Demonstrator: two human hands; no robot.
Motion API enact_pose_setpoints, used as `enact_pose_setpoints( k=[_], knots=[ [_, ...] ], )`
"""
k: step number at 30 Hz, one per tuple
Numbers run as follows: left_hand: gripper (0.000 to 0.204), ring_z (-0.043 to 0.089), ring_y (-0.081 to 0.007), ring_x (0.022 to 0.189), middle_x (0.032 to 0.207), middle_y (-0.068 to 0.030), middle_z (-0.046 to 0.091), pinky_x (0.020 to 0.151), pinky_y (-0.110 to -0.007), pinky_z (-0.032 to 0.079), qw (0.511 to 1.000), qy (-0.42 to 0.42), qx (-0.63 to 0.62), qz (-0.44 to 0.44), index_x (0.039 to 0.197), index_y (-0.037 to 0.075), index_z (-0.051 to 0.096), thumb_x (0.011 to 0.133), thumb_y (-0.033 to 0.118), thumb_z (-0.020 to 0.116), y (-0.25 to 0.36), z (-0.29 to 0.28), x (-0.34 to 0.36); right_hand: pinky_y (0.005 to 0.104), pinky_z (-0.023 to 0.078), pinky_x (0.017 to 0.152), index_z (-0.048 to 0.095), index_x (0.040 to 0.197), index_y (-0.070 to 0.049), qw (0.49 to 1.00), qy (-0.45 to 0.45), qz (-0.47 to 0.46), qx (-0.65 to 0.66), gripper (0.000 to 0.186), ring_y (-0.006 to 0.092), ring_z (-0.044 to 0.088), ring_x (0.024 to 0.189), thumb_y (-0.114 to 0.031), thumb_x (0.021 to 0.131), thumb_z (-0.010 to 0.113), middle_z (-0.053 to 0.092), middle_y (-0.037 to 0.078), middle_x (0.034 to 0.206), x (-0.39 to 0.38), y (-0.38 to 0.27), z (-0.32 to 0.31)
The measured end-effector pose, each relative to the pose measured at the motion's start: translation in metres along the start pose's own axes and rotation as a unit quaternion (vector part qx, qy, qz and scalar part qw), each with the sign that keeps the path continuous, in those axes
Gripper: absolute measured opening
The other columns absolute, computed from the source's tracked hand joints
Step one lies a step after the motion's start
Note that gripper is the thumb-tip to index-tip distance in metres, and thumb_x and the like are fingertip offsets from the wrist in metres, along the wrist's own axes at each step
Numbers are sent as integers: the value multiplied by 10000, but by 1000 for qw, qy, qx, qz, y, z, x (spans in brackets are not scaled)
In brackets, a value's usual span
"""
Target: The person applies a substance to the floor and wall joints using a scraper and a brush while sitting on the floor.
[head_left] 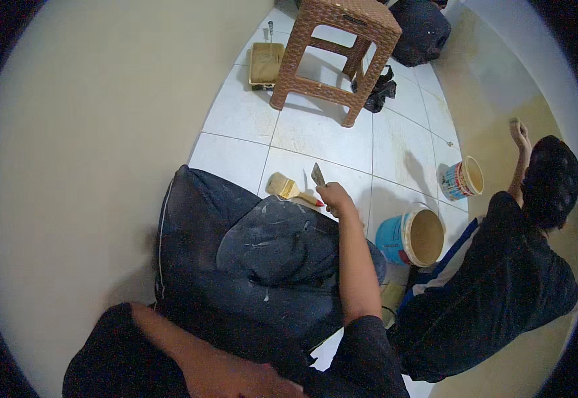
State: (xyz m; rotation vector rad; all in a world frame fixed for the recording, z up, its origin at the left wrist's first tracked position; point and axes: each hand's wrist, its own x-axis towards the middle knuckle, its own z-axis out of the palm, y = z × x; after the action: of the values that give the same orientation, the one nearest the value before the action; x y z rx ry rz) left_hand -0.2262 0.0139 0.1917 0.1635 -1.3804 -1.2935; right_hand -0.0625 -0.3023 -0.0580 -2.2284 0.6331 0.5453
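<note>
My right hand (335, 198) is closed around the handle of a putty knife (317, 174), its blade pointing up and away over the tiled floor. Just left of that hand, a wide paintbrush (285, 186) with pale bristles and a red-tipped handle lies on the tiles beside my knee. My left forearm crosses in front of my body, and my left hand (259, 383) rests near my dark shirt at the lower edge. Its fingers are mostly cut off by the frame. A blue bucket (389, 240) with a pale rim stands right of my right hand.
A brown woven-pattern plastic stool (322, 89) stands ahead, with a paint tray (266, 64) on its left and a black plastic bag (380, 93) behind it. At right, a person in black (488, 285) reaches toward the wall, near a smaller bucket (456, 182). A bare wall (90, 166) rises at left.
</note>
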Motion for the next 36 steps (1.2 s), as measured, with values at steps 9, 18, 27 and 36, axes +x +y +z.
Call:
enact_pose_setpoints(
  k=[9, 18, 27, 36],
  knots=[
    [233, 602, -250, 923, 964, -137, 621, 849, -370, 477, 1000, 3, 19, -5, 992, 1, 609, 962, 230, 579, 5, -21, 5, 399, 455, 460, 599, 876, 73, 1000, -3, -10, -20, 449, 231, 565, 502, -376, 880, 572, 584, 132, 660, 14, 39, -11],
    [248, 610, -230, 925, 957, -135, 626, 855, -355, 482, 996, -50, 64, -44, 993, -2, 611, 963, 241, 574, 13, -22, -29, 385, 446, 448, 599, 927, 77, 995, 32, -52, -75, 506, 226, 549, 457, -421, 916, 511, 599, 151, 655, 20, 29, -5],
    [617, 596, -229, 998, 1167, -120, 584, 799, -358, 509, 670, 567, 227, -422, 1290, 43, 482, 961, 563, 434, -48, -215, -127, 268, 429, 476, 625, 1148, 7, 924, 43, -196, 325, 338, 103, 483, 510, -185, 950, 430, 528, 26, 666, -10, -45, 36],
    [327, 610, -236, 796, 876, -142, 637, 676, -371, 503, 665, 667, 256, -218, 1036, -3, 626, 959, 207, 387, -73, -294, -162, 340, 461, 828, 575, 1236, -10, 898, 155, -393, 122, 320, 258, 570, 908, -163, 963, 510, 581, 160, 1013, -55, -65, 41]
  ],
)
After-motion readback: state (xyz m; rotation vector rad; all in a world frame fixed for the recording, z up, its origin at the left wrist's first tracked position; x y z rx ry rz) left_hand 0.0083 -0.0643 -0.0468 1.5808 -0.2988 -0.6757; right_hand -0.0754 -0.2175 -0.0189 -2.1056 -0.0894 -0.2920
